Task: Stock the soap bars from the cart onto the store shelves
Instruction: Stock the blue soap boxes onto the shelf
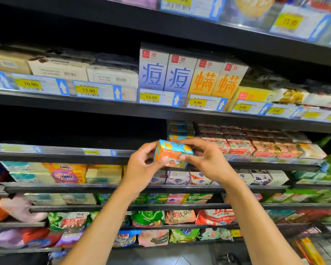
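Note:
Both hands hold one blue-and-orange soap bar box (172, 152) in front of the middle shelf (65, 154). My left hand (141, 165) grips its left end, thumb on the front. My right hand (204, 159) pinches its right end from above and below. Behind the box, a stack of the same blue-and-orange soap boxes (181, 131) stands on that shelf. To the stack's left the shelf is dark and looks bare.
Red and pink soap boxes (252, 144) fill the shelf to the right of the stack. Tall blue and orange cartons (191, 75) stand on the shelf above with price tags (151, 97). Lower shelves hold soap packs and detergent bags (69, 220). A wire cart corner (321, 247) shows bottom right.

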A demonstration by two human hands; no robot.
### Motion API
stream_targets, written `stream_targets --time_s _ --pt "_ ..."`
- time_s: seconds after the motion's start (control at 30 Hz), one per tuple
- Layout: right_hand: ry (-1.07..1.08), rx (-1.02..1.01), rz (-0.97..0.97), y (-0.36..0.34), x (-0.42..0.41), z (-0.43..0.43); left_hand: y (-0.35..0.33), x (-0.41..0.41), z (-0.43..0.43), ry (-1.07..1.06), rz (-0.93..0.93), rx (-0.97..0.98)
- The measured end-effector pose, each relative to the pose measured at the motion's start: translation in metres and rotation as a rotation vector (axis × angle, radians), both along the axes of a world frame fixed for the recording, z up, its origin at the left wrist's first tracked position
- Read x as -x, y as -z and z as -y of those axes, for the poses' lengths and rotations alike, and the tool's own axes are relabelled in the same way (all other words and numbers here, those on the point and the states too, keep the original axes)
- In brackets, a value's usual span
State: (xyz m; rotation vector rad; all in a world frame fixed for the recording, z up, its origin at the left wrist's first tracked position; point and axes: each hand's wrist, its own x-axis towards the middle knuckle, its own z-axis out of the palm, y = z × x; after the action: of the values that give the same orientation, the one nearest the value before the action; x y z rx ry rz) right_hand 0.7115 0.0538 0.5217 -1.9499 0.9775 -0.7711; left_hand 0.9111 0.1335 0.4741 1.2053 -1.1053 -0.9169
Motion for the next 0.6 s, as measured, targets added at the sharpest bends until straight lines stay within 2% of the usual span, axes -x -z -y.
stream_targets --time_s 0.1,0.23,0.3,0.4,0.6 --pt "0.08 0.059 0.035 0.0 0.013 0.013 0.007 -0.006 0.003 -0.104 0.373 0.151" --pt "0.157 0.238 -0.092 0.003 0.022 0.033 0.028 -0.018 0.008 -0.204 0.989 0.276" --pt "0.169 0.294 -0.162 0.006 0.02 0.038 0.04 -0.02 0.011 -0.187 1.239 0.263" --pt "0.145 0.392 -0.273 0.017 0.015 0.042 0.052 -0.02 0.011 -0.158 1.406 0.202" --pt "0.203 0.528 -0.334 0.035 0.012 0.041 0.06 -0.022 0.014 -0.208 1.458 0.238"
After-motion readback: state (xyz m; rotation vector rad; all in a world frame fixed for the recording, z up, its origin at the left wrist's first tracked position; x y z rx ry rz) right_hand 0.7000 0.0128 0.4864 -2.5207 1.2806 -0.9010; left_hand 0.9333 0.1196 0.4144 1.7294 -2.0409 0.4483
